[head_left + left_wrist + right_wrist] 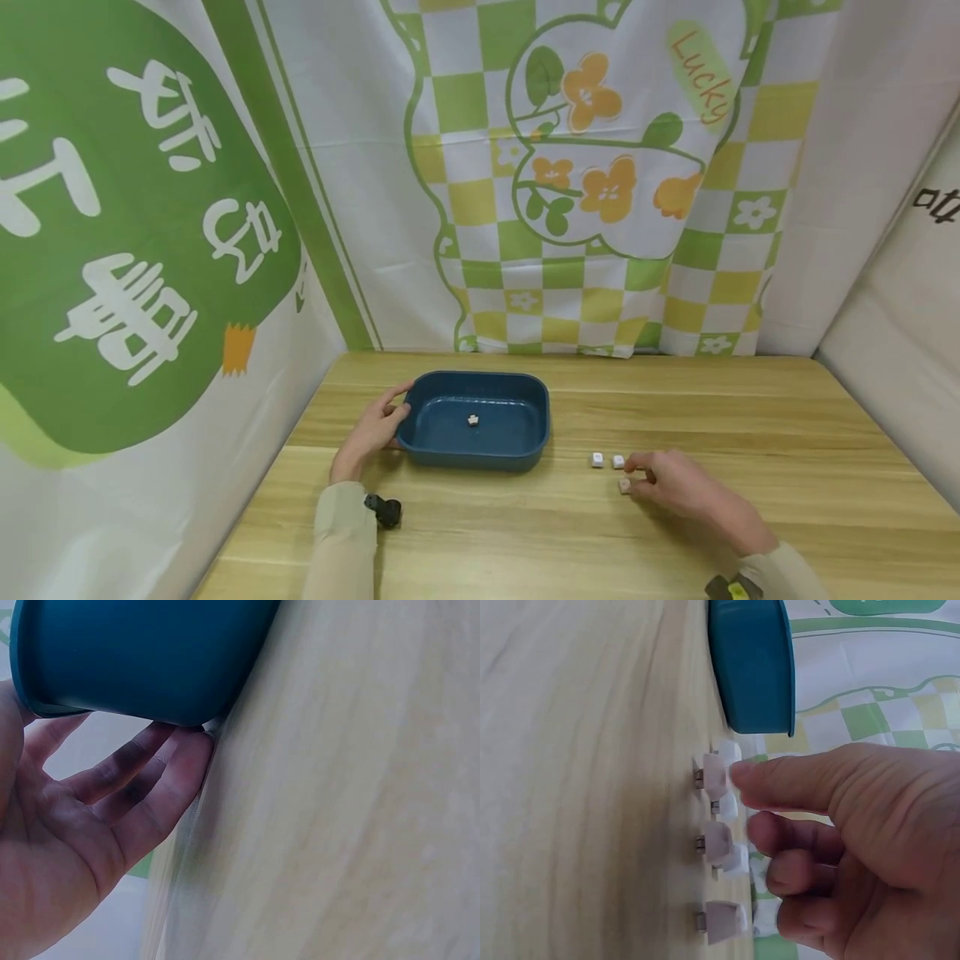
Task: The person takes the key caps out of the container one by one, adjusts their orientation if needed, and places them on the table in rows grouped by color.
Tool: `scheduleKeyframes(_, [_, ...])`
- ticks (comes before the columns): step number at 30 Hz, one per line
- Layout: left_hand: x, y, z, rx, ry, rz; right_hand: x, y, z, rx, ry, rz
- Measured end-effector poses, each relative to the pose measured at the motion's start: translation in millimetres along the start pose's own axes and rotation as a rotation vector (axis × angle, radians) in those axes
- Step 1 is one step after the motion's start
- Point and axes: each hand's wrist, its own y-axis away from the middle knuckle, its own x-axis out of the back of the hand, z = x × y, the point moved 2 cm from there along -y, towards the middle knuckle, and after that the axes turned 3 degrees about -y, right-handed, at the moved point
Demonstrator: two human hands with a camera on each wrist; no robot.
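Your right hand [678, 486] rests on the pale wooden table [750, 417], fingers loosely curled, fingertips [744, 778] touching the small white keycap-like pieces [718, 838] clustered there; whether any piece is pinched cannot be told. Two more small white pieces [607, 460] lie just left of that hand. Your left hand [372, 431] lies with straight fingers [169, 761] pressed against the left end wall of the dark blue rounded plastic tray [420, 442], gripping nothing. One white piece [473, 420] sits mid-tray
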Motion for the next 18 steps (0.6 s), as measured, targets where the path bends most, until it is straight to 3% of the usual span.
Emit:
scheduleKeyframes(7, [0.4,-0.6,0.5,-0.008,0.022,-0.01,3.6,-8.1,-10.0,0.015,-0.014,0.041])
scheduleKeyframes(18, [0.5,2.3,8.4,0.001,0.043,-0.039,5.1,-32.0,-30.9,0.05,-0.053,0.016])
